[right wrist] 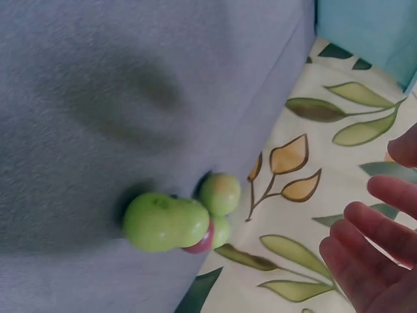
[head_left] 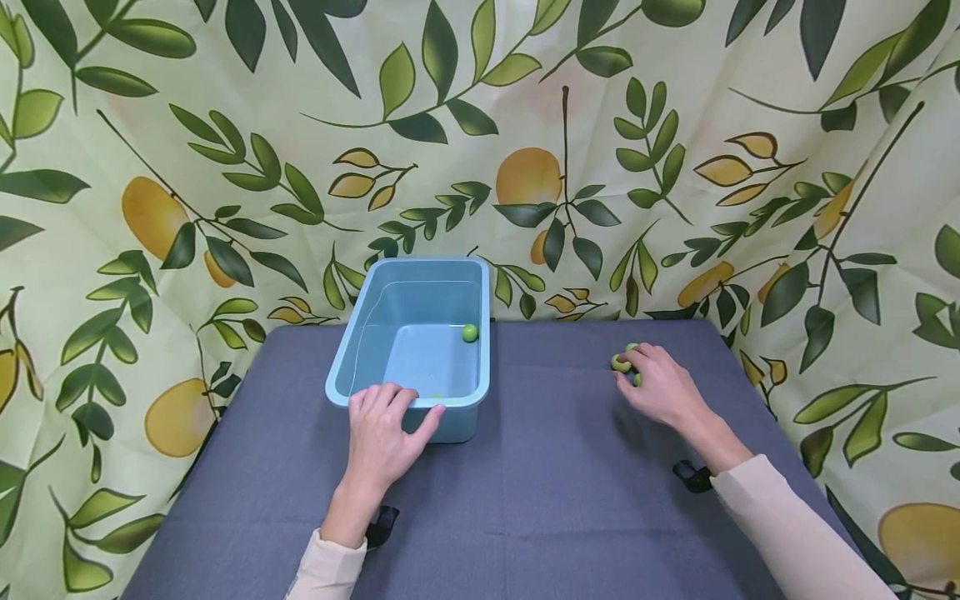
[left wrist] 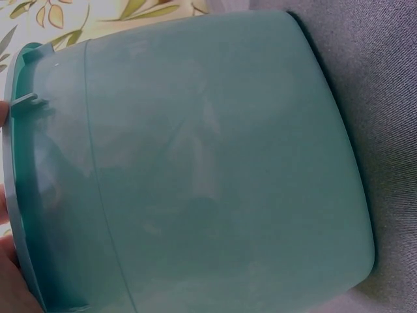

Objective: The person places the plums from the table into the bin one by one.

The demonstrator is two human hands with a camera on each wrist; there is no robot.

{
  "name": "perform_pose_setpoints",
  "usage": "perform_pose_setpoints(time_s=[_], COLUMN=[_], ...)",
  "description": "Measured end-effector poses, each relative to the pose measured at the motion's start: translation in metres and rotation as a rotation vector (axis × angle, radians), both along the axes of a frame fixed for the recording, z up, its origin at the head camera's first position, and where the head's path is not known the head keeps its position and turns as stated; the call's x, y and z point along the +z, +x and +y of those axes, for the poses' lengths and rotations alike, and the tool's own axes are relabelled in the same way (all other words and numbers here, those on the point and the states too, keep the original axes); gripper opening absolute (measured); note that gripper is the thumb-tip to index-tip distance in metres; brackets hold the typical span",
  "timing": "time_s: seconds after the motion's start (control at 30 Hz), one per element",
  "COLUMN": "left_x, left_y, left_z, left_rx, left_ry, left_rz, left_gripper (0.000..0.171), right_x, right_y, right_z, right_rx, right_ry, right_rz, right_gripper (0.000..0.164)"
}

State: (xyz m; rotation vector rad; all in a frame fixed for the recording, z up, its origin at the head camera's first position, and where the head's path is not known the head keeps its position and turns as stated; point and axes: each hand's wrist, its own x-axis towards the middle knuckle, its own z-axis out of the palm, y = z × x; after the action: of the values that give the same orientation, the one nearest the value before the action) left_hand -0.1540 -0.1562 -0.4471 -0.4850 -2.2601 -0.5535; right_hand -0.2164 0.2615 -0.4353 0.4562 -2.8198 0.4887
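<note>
Left hand [head_left: 382, 437] has its fingers over the near rim of the blue bin [head_left: 456, 423], can't tell if it's really gripping. The right hand [head_left: 660, 390] is loose, holding nothing, near some green apples [right wrist: 153, 223] on the gray tablecloth [head_left: 555, 492]; another green one [head_left: 469, 333] sits inside the bin.

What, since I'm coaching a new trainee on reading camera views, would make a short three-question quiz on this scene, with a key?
1. Which hand rests on the blue bin?
2. True or false: in the head view, a green fruit lies inside the bin, near its right wall.
3. In the right wrist view, which colour shows among the clustered fruits besides green?
A) blue
B) red
C) black

Key:
1. The left hand.
2. True.
3. B; it shows on a partly hidden fruit.
</note>
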Motion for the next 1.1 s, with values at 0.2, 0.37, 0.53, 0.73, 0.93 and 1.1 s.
perform_pose_setpoints(time_s=[0.2,0.37,0.53,0.73,0.93,1.1], left_x=[-0.001,0.000,0.001,0.000,0.001,0.001], left_y=[0.000,-0.001,0.000,0.000,0.001,0.001], left_z=[0.001,0.001,0.001,0.000,0.000,0.001], left_rx=[-0.005,-0.004,-0.003,-0.004,0.001,-0.001], left_ry=[0.018,0.015,0.008,0.008,0.002,0.004], left_rz=[0.032,0.031,0.020,0.019,0.000,0.005], left_gripper=[0.050,0.054,0.053,0.051,0.054,0.054], right_x=[-0.007,-0.013,-0.020,-0.030,-0.041,-0.047], right_y=[0.003,0.006,0.010,0.012,0.011,0.009], right_z=[0.013,0.023,0.030,0.037,0.041,0.044], right_rx=[-0.042,-0.067,-0.100,-0.116,-0.124,-0.136], right_ry=[-0.007,0.008,0.046,0.053,0.054,0.053], right_rz=[0.012,0.010,-0.011,-0.039,-0.066,-0.109], right_gripper=[0.026,0.028,0.035,0.036,0.037,0.042])
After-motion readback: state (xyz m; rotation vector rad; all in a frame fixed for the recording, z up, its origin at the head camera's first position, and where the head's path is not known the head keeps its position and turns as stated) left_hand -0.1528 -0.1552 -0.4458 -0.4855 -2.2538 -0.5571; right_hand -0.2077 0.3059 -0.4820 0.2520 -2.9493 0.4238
